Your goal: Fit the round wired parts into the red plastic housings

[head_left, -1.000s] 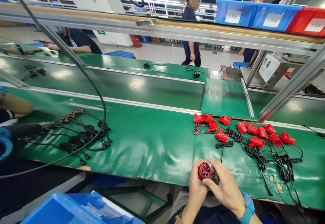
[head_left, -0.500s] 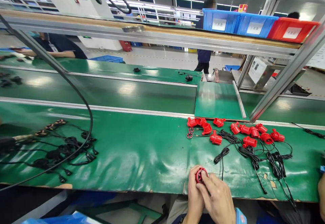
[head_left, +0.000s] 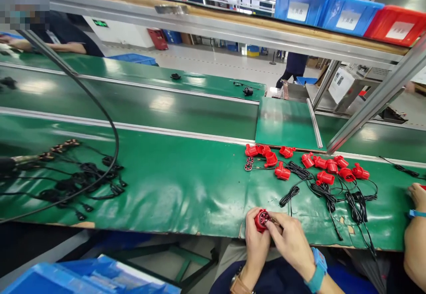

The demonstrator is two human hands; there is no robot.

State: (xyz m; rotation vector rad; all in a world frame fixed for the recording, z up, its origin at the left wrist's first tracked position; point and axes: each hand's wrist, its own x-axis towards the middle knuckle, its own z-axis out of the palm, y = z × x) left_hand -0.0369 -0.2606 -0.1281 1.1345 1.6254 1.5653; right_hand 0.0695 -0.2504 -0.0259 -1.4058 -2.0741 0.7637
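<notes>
My left hand [head_left: 255,236] is wrapped round a red plastic housing [head_left: 260,225], its round mouth turned up toward me. Inside that mouth sits a dark round insert with small light spots. The thumb and fingers of my right hand [head_left: 292,240] are pinched together at the housing's right rim; what lies between them is too small to make out. Beyond my hands, several more red housings [head_left: 282,171] lie on the green mat, some among coiled black cables [head_left: 289,196]. Two small round red-and-black discs [head_left: 248,167] lie left of them.
Black cables with plugs [head_left: 83,178] lie at the left under a hanging black cord [head_left: 116,143]. A shelf with blue bins [head_left: 297,7] and a red bin [head_left: 396,25] crosses above. Another person's hand [head_left: 418,196] is at the right edge; a person sits far left.
My right fingers have drawn from over the housing's mouth to its right rim. The view has tilted down, and another person's hand has come in at the right.
</notes>
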